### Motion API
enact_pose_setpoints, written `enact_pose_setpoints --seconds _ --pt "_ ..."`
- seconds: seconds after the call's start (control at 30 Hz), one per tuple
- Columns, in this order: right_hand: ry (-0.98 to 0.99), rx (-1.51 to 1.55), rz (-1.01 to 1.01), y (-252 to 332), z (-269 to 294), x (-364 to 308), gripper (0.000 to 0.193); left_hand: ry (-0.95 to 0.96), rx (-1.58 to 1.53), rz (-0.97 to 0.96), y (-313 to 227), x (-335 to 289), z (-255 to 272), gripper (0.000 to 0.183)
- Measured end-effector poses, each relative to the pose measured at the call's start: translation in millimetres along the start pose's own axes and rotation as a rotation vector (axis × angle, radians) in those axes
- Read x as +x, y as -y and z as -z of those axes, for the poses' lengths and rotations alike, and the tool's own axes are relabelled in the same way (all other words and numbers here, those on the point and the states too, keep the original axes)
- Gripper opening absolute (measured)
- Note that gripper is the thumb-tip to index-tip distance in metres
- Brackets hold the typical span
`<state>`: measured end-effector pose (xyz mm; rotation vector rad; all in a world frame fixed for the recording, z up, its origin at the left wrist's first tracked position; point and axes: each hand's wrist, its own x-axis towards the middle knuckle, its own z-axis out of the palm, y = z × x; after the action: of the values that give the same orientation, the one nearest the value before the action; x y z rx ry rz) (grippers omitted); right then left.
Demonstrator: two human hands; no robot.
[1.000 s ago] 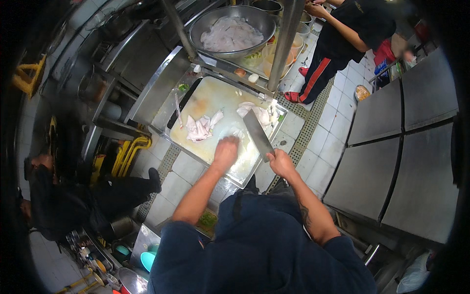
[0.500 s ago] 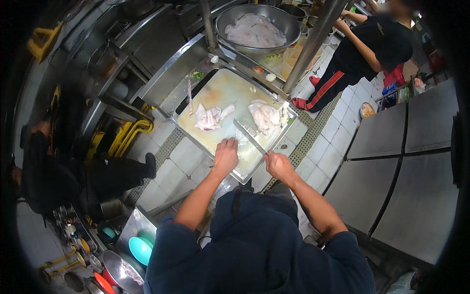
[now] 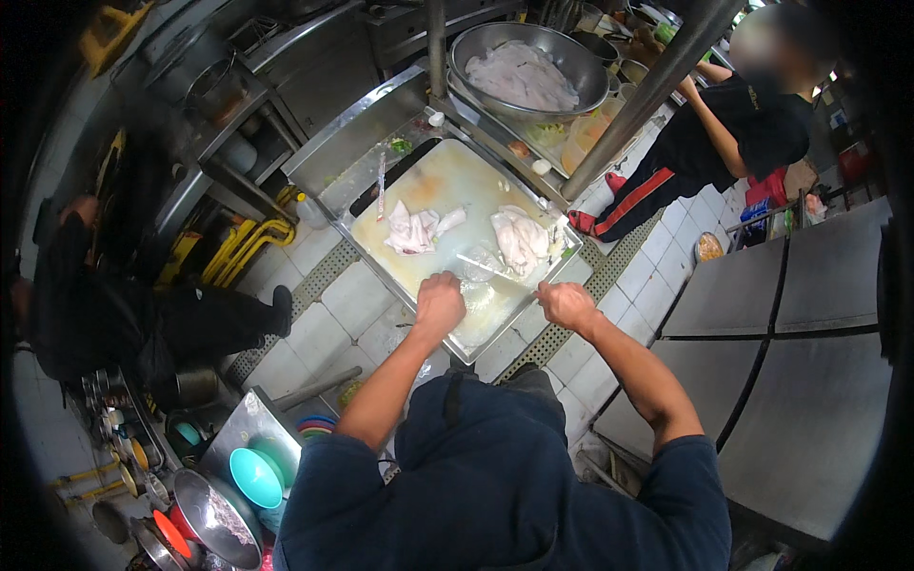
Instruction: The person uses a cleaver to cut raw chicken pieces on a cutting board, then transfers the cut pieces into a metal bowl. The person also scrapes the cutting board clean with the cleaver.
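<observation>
My right hand [image 3: 568, 305] grips the handle of a knife [image 3: 503, 276], whose broad blade slants up and left over the cutting board [image 3: 457, 181]. Under the blade's tip lies a thin, translucent pale piece [image 3: 481, 264]. My left hand [image 3: 441, 303] rests with curled fingers at the board's near side, beside that piece; its fingertips are partly hidden, so I cannot make out what they press. Farther up the board lie two heaps of pale, floppy raw flesh: a left heap [image 3: 411, 230] and a right heap [image 3: 521, 240].
A metal tray [image 3: 566, 259] rims the board. Beyond it stands a steel bowl [image 3: 595, 88] of pale pieces, near a slanting metal post [image 3: 657, 90]. One person [image 3: 733, 124] stands far right, another [image 3: 143, 314] at left. Teal bowls [image 3: 257, 476] sit lower left.
My right hand has moved slightly right with the knife, and the blade now lies flatter across the board. My left hand stays at nearly the same place. The whole view has shifted a little.
</observation>
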<state>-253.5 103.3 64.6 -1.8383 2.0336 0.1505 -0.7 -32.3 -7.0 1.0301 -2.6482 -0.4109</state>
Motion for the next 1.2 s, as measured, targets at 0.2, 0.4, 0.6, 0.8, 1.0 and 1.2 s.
enact_pose_setpoints --seconds 0.2,0.4,0.6,0.8,1.0,1.2 --pt "-0.032 0.071 0.023 18.9 -10.3 -17.0 0.02 -0.088 -0.075 0.115 16.3 -5.5 11.8 0.02" --pt "-0.136 0.297 -0.105 66.1 12.4 -10.3 0.025 -0.08 -0.141 -0.117 10.9 13.2 18.6 0.021" --pt "-0.232 0.358 -0.148 60.7 -30.4 -8.5 0.026 0.041 -0.03 -0.236 -0.1 24.6 1.2 0.02" --pt "-0.044 0.364 -0.307 45.9 -34.2 -113.9 0.018 0.074 -0.008 -0.184 15.9 31.3 3.5 0.022" --pt "-0.128 0.539 -0.219 67.9 -53.8 -82.9 0.028 -0.243 -0.016 -0.116 31.2 92.9 8.5 0.02" --pt "-0.243 0.591 -0.419 19.6 -45.1 -11.6 0.033 0.07 0.016 -0.028 58.8 154.2 -0.5 0.024"
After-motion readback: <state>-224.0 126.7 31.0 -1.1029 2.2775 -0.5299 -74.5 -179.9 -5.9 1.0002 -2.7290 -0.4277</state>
